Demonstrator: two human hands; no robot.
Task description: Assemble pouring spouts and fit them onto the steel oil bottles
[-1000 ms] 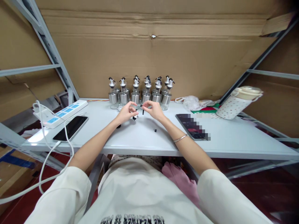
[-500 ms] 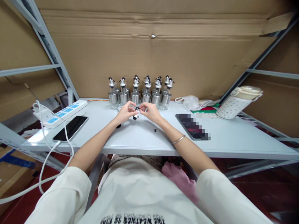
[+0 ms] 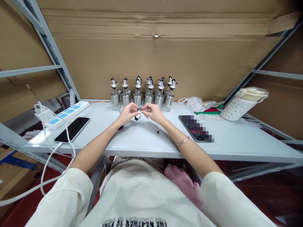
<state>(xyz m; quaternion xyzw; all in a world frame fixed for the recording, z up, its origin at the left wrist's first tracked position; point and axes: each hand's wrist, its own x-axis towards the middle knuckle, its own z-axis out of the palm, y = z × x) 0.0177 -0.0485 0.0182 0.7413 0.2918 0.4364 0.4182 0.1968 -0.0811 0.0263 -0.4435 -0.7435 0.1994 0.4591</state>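
Observation:
Above the table, my left hand (image 3: 128, 114) pinches a small white and black pourer spout (image 3: 137, 117), its black end pointing down. Close on its right, my right hand (image 3: 153, 113) has its fingertips pinched at the spout's black top; the fingers partly cover what they grip. A tiny black part (image 3: 157, 132) lies on the table below my right wrist. Beside my left forearm sits a black round piece (image 3: 120, 127), partly hidden. Behind my hands stand several glass bottles (image 3: 126, 99) with steel sleeves, topped with similar pourer spouts.
A power strip (image 3: 67, 115) and a phone (image 3: 72, 130) with white cables are at left. Another phone (image 3: 195, 128) lies at right, near a plastic bag (image 3: 195, 103) and a tilted dotted flask (image 3: 241, 105). Cardboard (image 3: 165, 56) walls the back of the table (image 3: 137, 145).
My right fingertips have shifted slightly at the top of the pourer spout. The left hand keeps its hold, and the view has moved a little.

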